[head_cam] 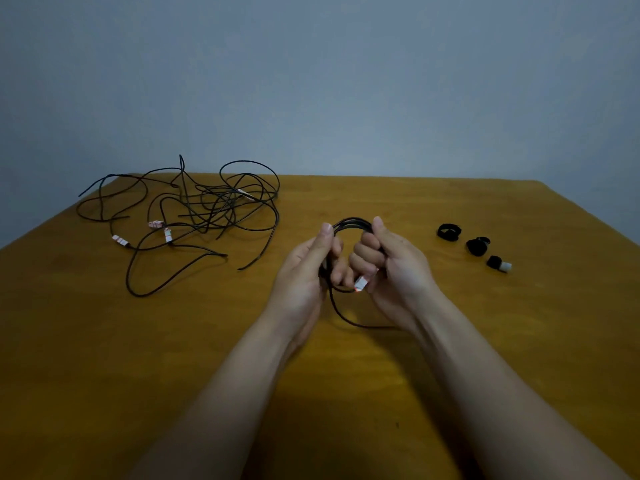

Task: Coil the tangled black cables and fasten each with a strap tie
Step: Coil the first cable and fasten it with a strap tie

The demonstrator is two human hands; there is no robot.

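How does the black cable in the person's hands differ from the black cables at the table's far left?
The held thin black cable is wound into loops; the tangled black cables sprawl loosely. The left hand and right hand grip the held cable; the tangled cables lie untouched on the wooden table. Both bear white tags.

Desk (381, 393): wood, smooth, satin sheen. Tangled cables (194, 209): black, smooth jacket, slight gloss; paper-like white-red labels (156, 224). Strap ties (449, 232): matt black fabric. Wall (311, 81): matt painted.

The person's left hand (302, 276) and right hand (394, 268) are bare, with both forearms (485, 375) uncovered to the lower edge.
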